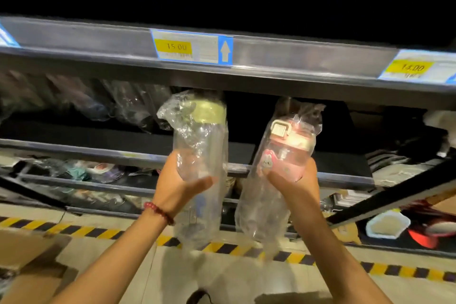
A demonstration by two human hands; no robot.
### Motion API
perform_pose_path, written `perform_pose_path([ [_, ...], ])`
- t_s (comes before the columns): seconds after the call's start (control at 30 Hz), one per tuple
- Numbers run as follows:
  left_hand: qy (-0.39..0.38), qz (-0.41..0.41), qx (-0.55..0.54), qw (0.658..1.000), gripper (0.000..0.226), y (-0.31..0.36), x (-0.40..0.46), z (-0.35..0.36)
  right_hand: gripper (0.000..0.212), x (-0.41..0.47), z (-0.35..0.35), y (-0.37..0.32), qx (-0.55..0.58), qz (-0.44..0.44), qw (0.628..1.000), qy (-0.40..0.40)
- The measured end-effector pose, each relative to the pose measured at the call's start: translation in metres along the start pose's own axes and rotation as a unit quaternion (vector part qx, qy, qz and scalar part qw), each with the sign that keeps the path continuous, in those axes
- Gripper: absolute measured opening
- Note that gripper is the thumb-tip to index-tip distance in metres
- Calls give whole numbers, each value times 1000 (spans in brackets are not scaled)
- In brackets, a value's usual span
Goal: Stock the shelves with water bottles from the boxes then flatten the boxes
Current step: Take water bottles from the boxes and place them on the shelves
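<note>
My left hand (176,184) grips a clear water bottle with a pale green lid (201,136), wrapped in a crinkled plastic bag. A pink water bottle with a bunny print (287,153), also bagged, is held in my right hand (294,180). Both bottles are raised upright in front of the dark middle shelf (118,153), their lids just under the upper shelf rail (283,64). More bagged bottles (128,103) lie blurred at the back left of that shelf. An open cardboard box (29,261) sits on the floor at lower left.
Price tags (191,47) marked 15.00 and 14.00 hang on the upper rail. Lower shelves (81,173) hold mixed packaged goods. Yellow-black hazard tape (246,250) runs along the floor. A white tray and red items (387,226) lie at lower right.
</note>
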State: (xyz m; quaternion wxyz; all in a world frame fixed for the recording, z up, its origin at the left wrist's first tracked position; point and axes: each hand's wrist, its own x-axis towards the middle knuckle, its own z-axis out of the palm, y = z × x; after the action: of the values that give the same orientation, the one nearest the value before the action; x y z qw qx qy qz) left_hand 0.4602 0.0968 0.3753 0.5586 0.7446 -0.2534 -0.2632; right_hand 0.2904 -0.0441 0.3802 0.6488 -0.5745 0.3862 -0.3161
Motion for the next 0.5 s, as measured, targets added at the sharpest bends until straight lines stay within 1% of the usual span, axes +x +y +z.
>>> perform_pose_path([
  [0.1, 2, 1, -29, 1000, 65, 7, 18, 13, 49, 20, -8, 4, 17, 7, 1000, 20],
  [0.17, -1, 2, -40, 999, 62, 12, 32, 21, 57, 37, -12, 4, 38, 9, 999, 20],
  [0.27, 0, 1, -64, 998, 72, 18, 52, 34, 63, 65, -19, 5, 65, -2, 997, 32],
  [0.33, -1, -6, -87, 996, 67, 20, 66, 42, 75, 81, -25, 6, 97, -10, 994, 55],
  [0.37, -4, -11, -93, 996, 61, 19, 73, 46, 75, 87, -27, 7, 108, -15, 992, 68],
  [0.4, 1, -15, -104, 994, 50, 22, 78, 52, 71, 92, -29, 8, 116, -20, 990, 82],
  [0.43, 6, -16, -112, 994, 33, 22, 84, 57, 62, 97, -31, 10, 123, -28, 987, 97],
  [0.47, 11, -22, -118, 993, 19, 22, 90, 61, 48, 102, -33, 11, 133, -36, 985, 105],
  [0.5, 17, -34, -131, 991, 19, 24, 96, 64, 34, 105, -33, 10, 142, -40, 982, 115],
])
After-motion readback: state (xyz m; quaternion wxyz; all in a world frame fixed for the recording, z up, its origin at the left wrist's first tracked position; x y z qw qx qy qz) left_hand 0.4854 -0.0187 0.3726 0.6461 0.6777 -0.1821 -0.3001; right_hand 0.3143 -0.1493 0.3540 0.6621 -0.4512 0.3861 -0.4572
